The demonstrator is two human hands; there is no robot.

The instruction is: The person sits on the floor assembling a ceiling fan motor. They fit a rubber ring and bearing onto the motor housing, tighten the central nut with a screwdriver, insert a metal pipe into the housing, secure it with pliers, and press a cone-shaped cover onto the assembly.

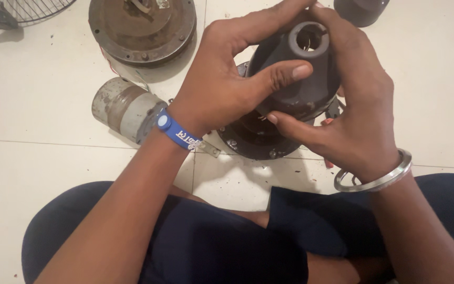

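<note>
Both my hands hold a dark grey bell-shaped cover point(303, 87) with a round open neck at its top. My left hand point(222, 87), with a blue wristband, wraps its left side, thumb pressed across the front. My right hand point(356, 113), with a steel bangle on the wrist, grips its right side, fingers over the top and thumb under the rim. The cover sits just above a dark round motor body point(253, 142) lying on the white tiled floor point(43, 158). Thin wires show between cover and motor.
A rusty round motor housing point(142, 29) lies at the top left. A dusty grey cylinder point(124, 108) rests beside my left wrist. A wire fan guard point(27, 9) is in the top left corner, a dark cup-shaped part point(361, 9) at the top right. My crossed legs fill the bottom.
</note>
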